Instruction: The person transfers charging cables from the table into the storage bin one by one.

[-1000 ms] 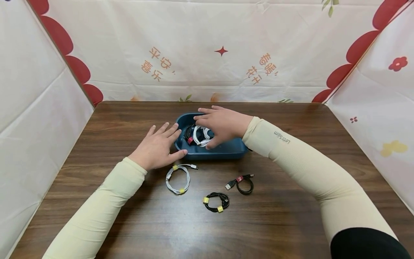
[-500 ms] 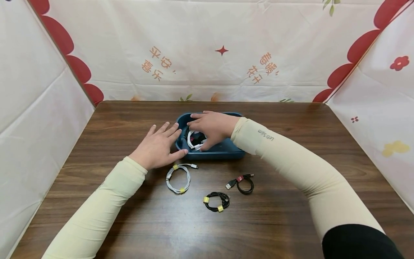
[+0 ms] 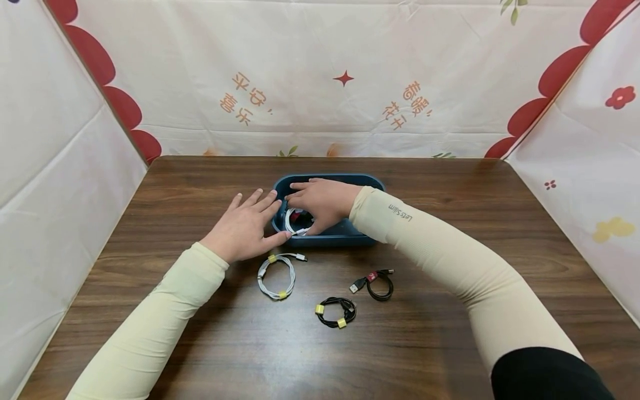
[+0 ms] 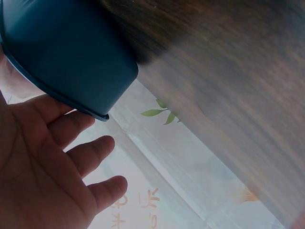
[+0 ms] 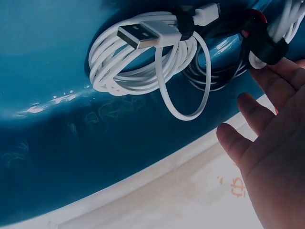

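Wooden table: three coiled cables before blue tray.

Coiled white cable lies inside the blue tray.

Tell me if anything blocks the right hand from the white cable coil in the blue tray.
Nothing visible does. The right hand is already inside the blue tray, fingers open just beside the white cable coil. A black cable lies tangled against that coil, on the hand's side.
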A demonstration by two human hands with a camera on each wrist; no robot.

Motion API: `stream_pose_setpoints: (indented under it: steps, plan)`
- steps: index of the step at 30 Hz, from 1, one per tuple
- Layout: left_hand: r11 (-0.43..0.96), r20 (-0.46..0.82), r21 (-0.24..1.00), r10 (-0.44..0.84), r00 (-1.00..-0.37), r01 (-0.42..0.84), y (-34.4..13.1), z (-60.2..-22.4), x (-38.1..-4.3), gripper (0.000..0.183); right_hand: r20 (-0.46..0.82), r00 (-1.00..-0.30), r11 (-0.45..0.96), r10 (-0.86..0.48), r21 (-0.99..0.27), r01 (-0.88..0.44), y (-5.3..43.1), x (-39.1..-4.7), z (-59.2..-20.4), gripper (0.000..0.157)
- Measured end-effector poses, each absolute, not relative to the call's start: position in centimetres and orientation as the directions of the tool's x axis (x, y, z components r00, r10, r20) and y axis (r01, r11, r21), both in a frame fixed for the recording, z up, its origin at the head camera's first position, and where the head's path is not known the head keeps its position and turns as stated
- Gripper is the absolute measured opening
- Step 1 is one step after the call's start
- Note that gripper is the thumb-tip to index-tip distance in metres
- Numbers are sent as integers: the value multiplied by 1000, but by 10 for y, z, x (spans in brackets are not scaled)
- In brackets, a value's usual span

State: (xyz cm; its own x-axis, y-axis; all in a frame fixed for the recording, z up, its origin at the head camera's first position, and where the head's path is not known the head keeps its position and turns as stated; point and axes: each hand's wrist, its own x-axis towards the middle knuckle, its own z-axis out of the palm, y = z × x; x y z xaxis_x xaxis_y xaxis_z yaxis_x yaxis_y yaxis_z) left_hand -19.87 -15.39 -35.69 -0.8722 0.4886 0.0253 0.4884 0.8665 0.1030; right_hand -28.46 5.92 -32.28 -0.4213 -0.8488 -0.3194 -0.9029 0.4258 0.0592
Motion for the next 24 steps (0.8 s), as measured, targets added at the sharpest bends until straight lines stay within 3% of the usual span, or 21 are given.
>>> stream_pose_setpoints:
  steps: [8,15,20,24]
  plan:
    - [867,27,106,487,-873,487,-154,-356,-198,85,-306,-415,422,-857,45,-905,59,-286,-321,77]
    - [866,21,115,487,-873,486,-153,-356,-198,86,-307,-450,472,-839,1,-881,64,-285,-309,83]
    - [866,14,111,488,-873,487,-153,-357,-198,86,-216,-513,531,-831,-26,-847,84,-282,-292,86]
    - [868,22,112,485,-874,484,-153,-357,-198,85,-126,-610,620,-782,-69,-781,120,-278,-281,84]
